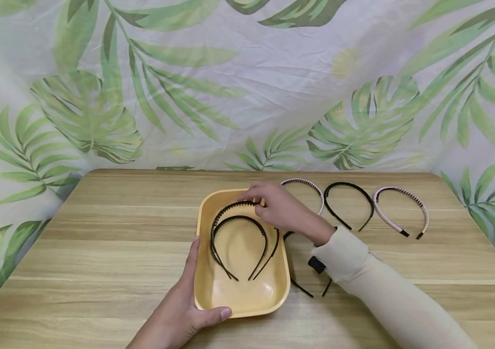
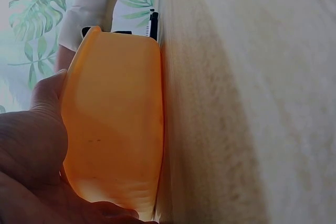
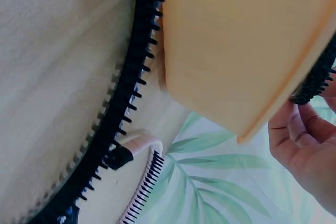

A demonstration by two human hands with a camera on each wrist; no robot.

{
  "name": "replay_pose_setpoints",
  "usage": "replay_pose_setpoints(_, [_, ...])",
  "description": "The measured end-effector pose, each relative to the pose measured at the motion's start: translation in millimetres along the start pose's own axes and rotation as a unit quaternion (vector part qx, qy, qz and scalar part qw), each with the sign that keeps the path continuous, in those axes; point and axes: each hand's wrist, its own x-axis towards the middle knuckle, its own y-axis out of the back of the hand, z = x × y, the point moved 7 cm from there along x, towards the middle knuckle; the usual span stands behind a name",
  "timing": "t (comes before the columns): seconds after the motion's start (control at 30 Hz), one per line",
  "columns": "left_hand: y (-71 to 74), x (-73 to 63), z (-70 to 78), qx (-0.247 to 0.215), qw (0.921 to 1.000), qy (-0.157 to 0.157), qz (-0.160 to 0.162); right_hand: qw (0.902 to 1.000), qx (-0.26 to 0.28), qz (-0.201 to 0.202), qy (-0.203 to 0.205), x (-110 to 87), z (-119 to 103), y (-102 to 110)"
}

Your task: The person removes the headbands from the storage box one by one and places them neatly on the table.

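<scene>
A yellow plastic tub (image 1: 238, 298) stands on the table, and my left hand (image 1: 173, 305) grips its near left side, the thumb over the front rim. In the left wrist view the tub's wall (image 2: 115, 108) fills the middle beside the left hand (image 2: 31, 153). Two black toothed headbands lie in the tub, the smaller one (image 1: 240, 218) inside the larger one's curve (image 1: 225, 211). My right hand (image 1: 279, 206) reaches over the tub's far right rim and pinches the larger headband near its top. The right wrist view shows the right fingers (image 3: 283, 124) on that headband (image 3: 317, 74).
Right of the tub lie a pink-and-black headband (image 1: 301, 181), a black one (image 1: 347, 184) and another pink one (image 1: 404, 193). One more black headband (image 1: 301, 288) is mostly hidden under the right forearm. A leaf-patterned cloth (image 1: 273, 106) hangs behind the wooden table (image 1: 112, 252).
</scene>
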Motion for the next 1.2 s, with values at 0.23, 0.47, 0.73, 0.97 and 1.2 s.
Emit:
replay_pose_setpoints(0.23, [-0.1, -0.4, 1.6, -0.007, 0.9999, -0.007, -0.002, 0.9999, 0.009, 0.012, -0.004, -9.3, -0.2, 12.2])
replay_pose_setpoints(0.47, [0.0, -0.4, 0.5, -0.003, 1.0, 0.006, -0.001, 0.9994, 0.006, 0.032, -0.011, -19.9, 4.9, 22.2])
replay_pose_setpoints(0.73, [-0.3, -0.4, -0.1, -0.008, 0.9998, 0.017, -0.005, 0.9983, 0.0, 0.052, -0.026, -32.4, 10.4, 34.3])
replay_pose_setpoints(0.97, [-0.2, -1.2, 0.1, -0.004, 0.9998, 0.019, -0.005, 0.9979, 0.004, 0.055, -0.034, -44.5, 17.4, 42.5])
replay_pose_setpoints(1.2, [0.2, -0.9, 0.6, 0.006, 0.9999, 0.015, -0.002, 0.9972, -0.003, 0.064, -0.04, -58.0, 26.9, 51.9])
